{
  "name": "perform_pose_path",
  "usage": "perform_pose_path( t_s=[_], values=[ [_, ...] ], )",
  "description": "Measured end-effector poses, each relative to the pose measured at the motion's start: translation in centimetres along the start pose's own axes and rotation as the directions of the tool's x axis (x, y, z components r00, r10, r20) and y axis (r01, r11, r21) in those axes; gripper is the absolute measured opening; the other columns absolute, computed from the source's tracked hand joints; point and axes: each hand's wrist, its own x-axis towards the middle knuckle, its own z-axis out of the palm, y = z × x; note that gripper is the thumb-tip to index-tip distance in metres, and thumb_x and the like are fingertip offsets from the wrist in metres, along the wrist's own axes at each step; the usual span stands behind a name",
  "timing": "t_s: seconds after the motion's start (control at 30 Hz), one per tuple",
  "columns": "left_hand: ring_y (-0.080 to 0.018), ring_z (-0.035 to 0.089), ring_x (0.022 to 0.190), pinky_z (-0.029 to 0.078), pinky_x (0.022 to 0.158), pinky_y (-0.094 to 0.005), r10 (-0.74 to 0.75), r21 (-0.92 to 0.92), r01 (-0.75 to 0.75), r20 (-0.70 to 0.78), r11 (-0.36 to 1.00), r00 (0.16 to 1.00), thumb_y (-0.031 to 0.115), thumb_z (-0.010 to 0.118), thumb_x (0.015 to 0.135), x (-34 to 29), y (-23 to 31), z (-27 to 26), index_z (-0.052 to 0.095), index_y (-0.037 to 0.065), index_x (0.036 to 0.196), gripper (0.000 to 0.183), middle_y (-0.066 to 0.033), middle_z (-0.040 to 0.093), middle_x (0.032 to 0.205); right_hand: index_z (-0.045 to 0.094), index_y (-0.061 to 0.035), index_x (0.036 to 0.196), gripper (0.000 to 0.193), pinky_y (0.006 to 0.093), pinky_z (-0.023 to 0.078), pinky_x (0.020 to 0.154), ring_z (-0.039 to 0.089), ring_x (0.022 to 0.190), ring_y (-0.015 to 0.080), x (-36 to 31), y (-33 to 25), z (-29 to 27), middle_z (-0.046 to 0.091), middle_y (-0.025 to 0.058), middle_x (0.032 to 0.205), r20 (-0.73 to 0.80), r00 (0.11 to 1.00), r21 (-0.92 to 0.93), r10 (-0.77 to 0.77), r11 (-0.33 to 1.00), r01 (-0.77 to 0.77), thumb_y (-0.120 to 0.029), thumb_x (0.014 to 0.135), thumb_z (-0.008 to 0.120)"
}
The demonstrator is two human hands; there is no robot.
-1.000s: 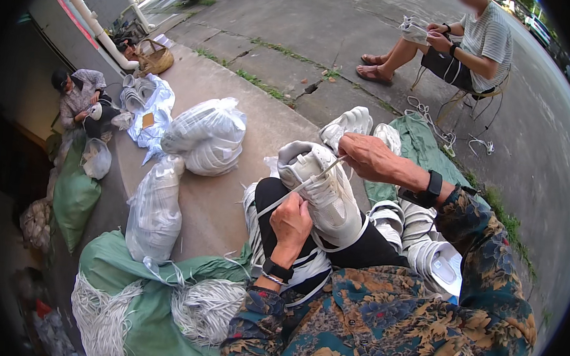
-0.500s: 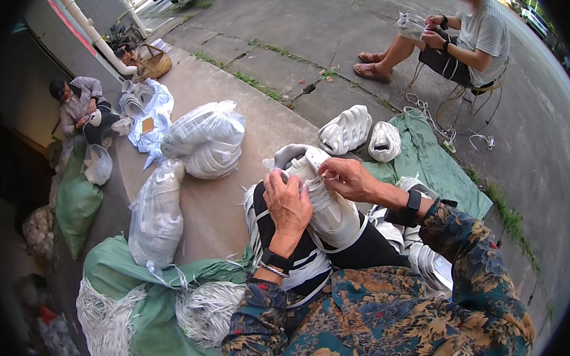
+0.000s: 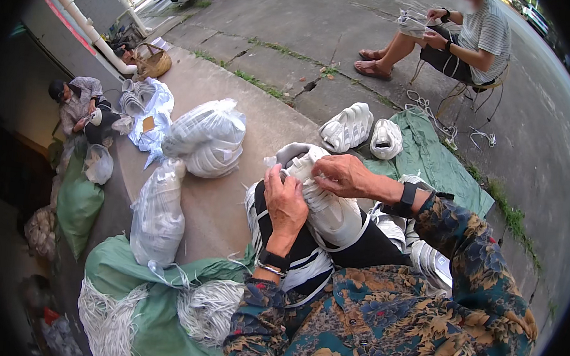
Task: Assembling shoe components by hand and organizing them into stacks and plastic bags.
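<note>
A white sneaker rests on my lap, its toe toward me and its collar away. My left hand is closed on the sneaker's left side by the upper eyelets, thumb and fingers bent over the edge. Above the lacing area, my right hand has its fingertips drawn together in a pinch at the tongue. Whatever lies in that pinch is too small to make out. White laces hang in strands across my black-clad thigh.
Two white sneakers stand beyond my right hand by a green sheet; more shoes lie beside my right leg. To the left are plastic bags of shoes and lace bundles on green sacking. Two people sit working nearby.
My right hand has shifted slightly left and down, nearer my left hand. The left hand has moved a little, and the sneaker stays in place on my lap.
</note>
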Motion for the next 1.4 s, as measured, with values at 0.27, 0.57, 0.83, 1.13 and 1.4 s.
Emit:
perform_pose_path(
  t_s=[0.27, 0.57, 0.83, 1.13, 1.4],
  values=[
    [-0.0392, 0.038, 0.114, 0.033, 0.093, -0.0455, 0.058, 0.009, -0.059, 0.042, 0.998, 0.997, 0.004, 0.064, 0.067, 0.8, 1.1, -1.1, 0.057, 0.001, 0.078, 0.013, -0.0227, 0.042, 0.117, 0.053, -0.0066, 0.076, 0.009, 0.0371, 0.044, 0.054, 0.055, 0.067, 0.0276, 0.3, -0.3, 0.5, 0.051, 0.0080, 0.072, -0.018, 0.999, -0.167, -0.041, 0.985, 0.037, -0.009, 0.070, 0.060],
    [-0.0377, 0.041, 0.111, 0.037, 0.088, -0.0479, 0.038, 0.098, -0.042, 0.042, 0.994, 0.998, 0.009, 0.060, 0.070, 1.0, 0.0, 1.1, 0.059, -0.002, 0.077, 0.013, -0.0215, 0.046, 0.114, 0.057, -0.0062, 0.072, 0.005, 0.0401, 0.044, 0.060, 0.057, 0.073, 0.0309, 1.4, -0.5, -0.2, 0.055, 0.0105, 0.078, 0.193, 0.958, -0.138, 0.211, 0.973, -0.186, -0.009, 0.068, 0.056],
    [-0.0348, 0.045, 0.107, 0.041, 0.082, -0.0470, -0.187, 0.277, 0.132, 0.181, 0.952, 0.966, 0.017, 0.059, 0.070, 2.1, 1.3, 1.0, 0.062, -0.002, 0.077, 0.021, -0.0191, 0.048, 0.113, 0.051, -0.0002, 0.079, 0.014, 0.0400, 0.046, 0.059, 0.058, 0.071, 0.0337, 0.6, -0.5, 1.6, 0.056, 0.0173, 0.077, 0.086, 0.987, -0.221, 0.134, 0.969, -0.112, -0.009, 0.070, 0.056],
    [-0.0349, 0.056, 0.096, 0.043, 0.082, -0.0452, -0.292, 0.067, 0.285, 0.314, 0.956, 0.904, 0.021, 0.061, 0.071, 2.0, -0.8, -0.5, 0.065, 0.001, 0.076, 0.020, -0.0192, 0.043, 0.126, 0.055, -0.0024, 0.074, 0.010, 0.0400, 0.045, 0.059, 0.057, 0.069, 0.0315, 1.0, 0.4, 1.3, 0.057, 0.0156, 0.075, 0.050, 0.991, 0.019, 0.126, 0.992, -0.127, -0.012, 0.071, 0.055],
    [-0.0356, 0.056, 0.096, 0.044, 0.081, -0.0435, -0.264, 0.074, 0.254, 0.313, 0.964, 0.912, 0.019, 0.062, 0.071, 1.9, -0.9, 0.0, 0.064, 0.002, 0.076, 0.018, -0.0205, 0.044, 0.125, 0.046, -0.0011, 0.080, 0.011, 0.0399, 0.046, 0.056, 0.058, 0.070, 0.0333, 0.6, -0.1, 1.4, 0.055, 0.0152, 0.075, 0.041, 0.999, -0.199, 0.005, 0.980, 0.003, -0.010, 0.076, 0.051]
  ],
)
